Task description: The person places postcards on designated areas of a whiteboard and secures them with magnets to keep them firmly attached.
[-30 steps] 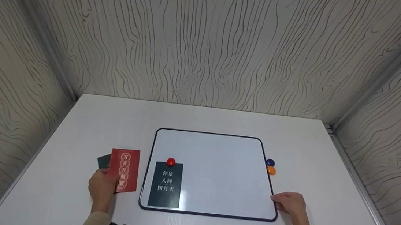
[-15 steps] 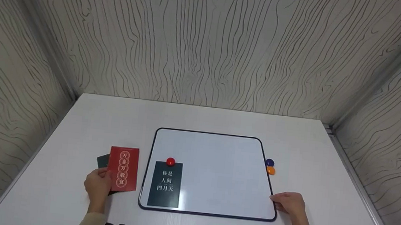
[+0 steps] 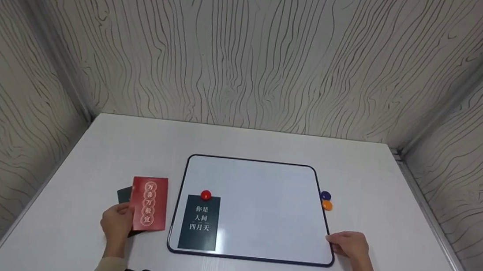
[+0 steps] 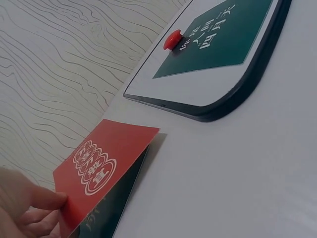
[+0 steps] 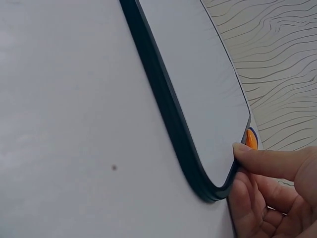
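My left hand (image 3: pixel 117 222) pinches a red card (image 3: pixel 148 204) with white characters by its left edge. In the left wrist view the card is tilted above a dark green card (image 4: pixel 110 212), which lies beneath it. A whiteboard (image 3: pixel 267 209) with a dark rim lies on the table to the right. On its lower left rests another dark green card (image 3: pixel 197 239) with white characters, a red magnet (image 3: pixel 205 195) on its top edge. My right hand (image 3: pixel 349 247) grips the whiteboard's right rim near the front corner, thumb on top and fingers below.
A purple magnet (image 3: pixel 326 196) and an orange magnet (image 3: pixel 327 205) lie together against the whiteboard's right side. The white table (image 3: pixel 143 143) is bounded by wood-grain patterned panels (image 3: pixel 249 56) at the back and both sides.
My left hand has shifted slightly left along the red card, its fingertips now at the card's left edge, and the card has moved slightly up. My right hand stays on the whiteboard rim.
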Motion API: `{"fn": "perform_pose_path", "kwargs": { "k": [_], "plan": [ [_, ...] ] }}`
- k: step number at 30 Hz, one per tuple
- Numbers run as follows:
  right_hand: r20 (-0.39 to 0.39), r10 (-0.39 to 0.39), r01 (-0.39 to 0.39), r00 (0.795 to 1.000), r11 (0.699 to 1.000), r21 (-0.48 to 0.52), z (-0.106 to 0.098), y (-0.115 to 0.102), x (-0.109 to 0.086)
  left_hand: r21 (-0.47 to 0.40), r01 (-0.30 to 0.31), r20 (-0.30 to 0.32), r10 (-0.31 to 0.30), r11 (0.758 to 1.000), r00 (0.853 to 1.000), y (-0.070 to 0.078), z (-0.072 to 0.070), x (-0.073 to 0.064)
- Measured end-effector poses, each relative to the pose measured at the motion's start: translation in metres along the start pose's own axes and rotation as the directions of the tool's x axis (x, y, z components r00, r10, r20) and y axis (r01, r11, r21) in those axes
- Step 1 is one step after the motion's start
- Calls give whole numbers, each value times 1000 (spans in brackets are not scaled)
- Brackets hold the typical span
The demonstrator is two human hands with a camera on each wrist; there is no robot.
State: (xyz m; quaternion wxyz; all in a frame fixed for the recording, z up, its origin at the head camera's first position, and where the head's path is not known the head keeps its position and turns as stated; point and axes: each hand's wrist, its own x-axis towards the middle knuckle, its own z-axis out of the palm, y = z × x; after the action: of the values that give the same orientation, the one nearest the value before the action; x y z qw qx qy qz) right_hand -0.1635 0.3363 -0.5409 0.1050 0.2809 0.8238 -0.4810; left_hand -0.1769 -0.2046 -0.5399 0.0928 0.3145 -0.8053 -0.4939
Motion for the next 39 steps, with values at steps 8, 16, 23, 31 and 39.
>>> {"fn": "perform_pose_path", "kwargs": {
  "k": [8,16,23,31,39],
  "plan": [
    [4,-8,8,1000,1000,8,0,1,-1,-23,23,43,-22,999,999,2,-1,-1],
    [-1,-36,36,999,999,-3,0,0,-1,-12,31,104,-29,999,994,4,-1,-3],
    [-4,-39,39,999,999,-9,0,0,0,-31,64,178,-58,997,982,11,-1,-8],
    [-1,-16,16,1000,1000,-2,-1,0,-1,-33,93,234,-82,995,969,15,3,-12],
    [5,-9,9,1000,1000,0,-1,-1,-1,-30,101,254,-90,994,963,16,8,-16]
  ]
}}
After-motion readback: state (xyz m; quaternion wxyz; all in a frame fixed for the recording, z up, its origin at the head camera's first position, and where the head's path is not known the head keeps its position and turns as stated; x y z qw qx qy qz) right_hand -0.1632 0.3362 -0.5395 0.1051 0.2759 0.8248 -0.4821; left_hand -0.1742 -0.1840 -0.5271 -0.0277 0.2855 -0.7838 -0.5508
